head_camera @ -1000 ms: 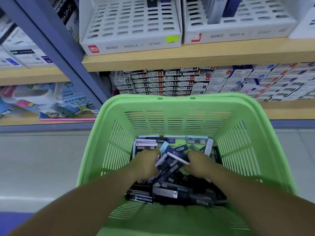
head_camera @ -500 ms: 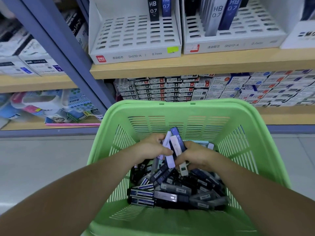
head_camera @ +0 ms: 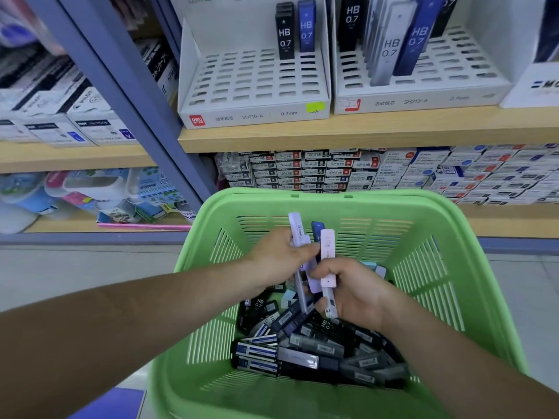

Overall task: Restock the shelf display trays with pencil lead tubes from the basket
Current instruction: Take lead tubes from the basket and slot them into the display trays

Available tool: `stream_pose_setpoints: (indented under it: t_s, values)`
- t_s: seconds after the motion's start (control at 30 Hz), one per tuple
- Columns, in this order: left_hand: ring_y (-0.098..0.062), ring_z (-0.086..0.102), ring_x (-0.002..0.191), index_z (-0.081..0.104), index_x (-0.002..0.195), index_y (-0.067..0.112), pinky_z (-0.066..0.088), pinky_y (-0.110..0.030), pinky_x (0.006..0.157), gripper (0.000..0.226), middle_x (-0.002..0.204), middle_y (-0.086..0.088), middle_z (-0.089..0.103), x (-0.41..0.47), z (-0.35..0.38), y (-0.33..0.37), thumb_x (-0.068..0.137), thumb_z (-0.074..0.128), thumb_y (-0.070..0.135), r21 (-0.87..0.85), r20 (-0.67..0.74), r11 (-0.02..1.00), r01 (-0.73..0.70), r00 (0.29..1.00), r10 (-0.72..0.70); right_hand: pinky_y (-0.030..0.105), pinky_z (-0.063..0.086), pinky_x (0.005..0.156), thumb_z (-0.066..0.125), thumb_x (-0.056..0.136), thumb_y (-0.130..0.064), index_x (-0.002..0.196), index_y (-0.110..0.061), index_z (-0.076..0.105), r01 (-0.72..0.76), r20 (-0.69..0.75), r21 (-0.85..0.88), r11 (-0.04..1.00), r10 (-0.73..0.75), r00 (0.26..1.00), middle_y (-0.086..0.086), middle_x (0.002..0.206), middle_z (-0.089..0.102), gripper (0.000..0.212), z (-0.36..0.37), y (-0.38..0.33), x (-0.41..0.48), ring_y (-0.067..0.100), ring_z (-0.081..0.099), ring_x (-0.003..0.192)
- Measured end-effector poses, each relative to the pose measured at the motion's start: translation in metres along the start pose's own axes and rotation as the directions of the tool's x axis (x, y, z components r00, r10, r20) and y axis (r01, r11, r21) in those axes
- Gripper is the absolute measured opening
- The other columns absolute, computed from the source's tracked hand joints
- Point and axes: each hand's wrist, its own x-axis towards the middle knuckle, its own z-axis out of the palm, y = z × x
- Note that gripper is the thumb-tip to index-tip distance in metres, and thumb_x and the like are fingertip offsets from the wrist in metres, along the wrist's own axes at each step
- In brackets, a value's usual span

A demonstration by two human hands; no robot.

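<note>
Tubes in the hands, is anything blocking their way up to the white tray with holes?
Nothing visible. The left hand and right hand hold the tubes over the green basket; only open air lies between them and the left tray, whose front slots are free.

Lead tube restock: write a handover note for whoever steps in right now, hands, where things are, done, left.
Left hand and right hand together grip the held tubes, upright above the green basket.
Loose tubes lie heaped in the basket.
Left tray: two standing tubes at the back, most slots empty.
Right tray: several standing tubes, front slots empty.
Done: a handful picked up. Left: slot these in, then the rest.
</note>
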Motion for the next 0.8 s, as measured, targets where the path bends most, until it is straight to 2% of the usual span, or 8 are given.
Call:
stream_pose_setpoints:
  t_s: [0.1, 0.23, 0.3, 0.47, 0.53, 0.6, 0.7, 0.8]
  values:
    - [-0.022, 0.067, 0.07, 0.068, 0.092, 0.013, 0.057, -0.035, 0.063, 0.02, 0.081, -0.005, 0.071, -0.008, 0.001, 0.011, 0.096, 0.056, 0.029, -0.035, -0.041, 0.999, -0.025, 0.999, 0.024, 0.022, 0.036, 0.045, 0.053, 0.091, 0.002, 0.104, -0.008, 0.062, 0.066, 0.002, -0.117, 0.991, -0.067, 0.998, 0.003, 0.071, 0.069, 0.019, 0.006, -0.006, -0.004, 0.011, 0.06, 0.057]
    - [-0.014, 0.069, 0.077, 0.055, 0.096, 0.014, 0.058, -0.032, 0.07, 0.018, 0.088, -0.002, 0.071, -0.019, -0.002, 0.026, 0.098, 0.051, 0.031, -0.049, -0.118, 0.99, -0.13, 0.985, 0.123, 0.018, 0.037, 0.037, 0.057, 0.091, -0.003, 0.118, -0.006, 0.058, 0.058, 0.05, -0.007, 0.998, -0.057, 0.997, 0.015, 0.097, 0.072, 0.027, 0.013, -0.012, -0.011, 0.037, 0.07, 0.096]
    - [-0.014, 0.067, 0.08, 0.051, 0.092, 0.016, 0.054, -0.03, 0.073, 0.02, 0.088, -0.002, 0.068, -0.021, -0.005, 0.03, 0.098, 0.049, 0.035, 0.024, -0.145, 0.984, -0.178, 0.973, 0.18, 0.017, 0.036, 0.035, 0.061, 0.087, -0.004, 0.114, -0.007, 0.06, 0.059, 0.041, 0.024, 0.998, -0.06, 0.997, 0.014, 0.093, 0.069, 0.027, 0.017, -0.014, -0.014, 0.036, 0.067, 0.093]
    - [-0.023, 0.055, 0.079, 0.05, 0.081, 0.015, 0.048, -0.037, 0.071, 0.04, 0.087, -0.007, 0.053, -0.015, -0.013, 0.03, 0.092, 0.047, 0.053, 0.311, -0.127, 0.911, -0.272, 0.938, 0.324, 0.016, 0.035, 0.038, 0.076, 0.071, -0.021, 0.097, -0.013, 0.067, 0.082, 0.075, 0.023, 0.996, -0.084, 0.994, 0.012, 0.087, 0.056, 0.029, 0.018, -0.02, -0.017, 0.015, 0.049, 0.062]
    - [-0.028, 0.061, 0.081, 0.054, 0.087, 0.016, 0.052, -0.044, 0.073, 0.049, 0.09, -0.012, 0.06, -0.018, -0.015, 0.032, 0.084, 0.047, 0.064, 0.256, -0.154, 0.928, -0.273, 0.936, 0.317, 0.016, 0.037, 0.038, 0.077, 0.069, -0.023, 0.101, -0.012, 0.065, 0.084, 0.086, 0.025, 0.996, -0.086, 0.993, 0.013, 0.087, 0.056, 0.036, 0.02, -0.021, -0.02, 0.016, 0.052, 0.063]
    - [-0.024, 0.064, 0.079, 0.057, 0.091, 0.016, 0.054, -0.041, 0.075, 0.052, 0.088, -0.011, 0.065, -0.02, -0.017, 0.034, 0.083, 0.05, 0.067, 0.191, -0.177, 0.947, -0.259, 0.939, 0.293, 0.018, 0.039, 0.037, 0.081, 0.064, -0.026, 0.104, -0.011, 0.062, 0.091, 0.091, 0.018, 0.996, -0.092, 0.992, 0.011, 0.087, 0.057, 0.047, 0.025, -0.022, -0.022, 0.022, 0.056, 0.072]
    - [-0.008, 0.056, 0.069, 0.056, 0.091, 0.017, 0.047, -0.023, 0.069, 0.032, 0.079, 0.001, 0.06, -0.025, -0.018, 0.04, 0.093, 0.049, 0.048, 0.137, -0.233, 0.956, -0.26, 0.929, 0.286, 0.02, 0.043, 0.037, 0.082, 0.059, -0.028, 0.103, -0.011, 0.06, 0.099, 0.056, -0.011, 0.995, -0.098, 0.994, 0.008, 0.081, 0.062, 0.052, 0.031, -0.026, -0.025, 0.029, 0.057, 0.082]
    - [-0.018, 0.064, 0.088, 0.059, 0.101, 0.009, 0.047, -0.023, 0.076, 0.035, 0.096, -0.009, 0.067, -0.025, -0.02, 0.049, 0.098, 0.043, 0.04, 0.027, -0.239, 0.961, -0.276, 0.932, 0.274, 0.02, 0.046, 0.041, 0.08, 0.062, -0.025, 0.106, -0.011, 0.06, 0.103, 0.042, -0.038, 0.994, -0.102, 0.994, 0.005, 0.076, 0.066, 0.05, 0.038, -0.032, -0.029, 0.023, 0.065, 0.071]
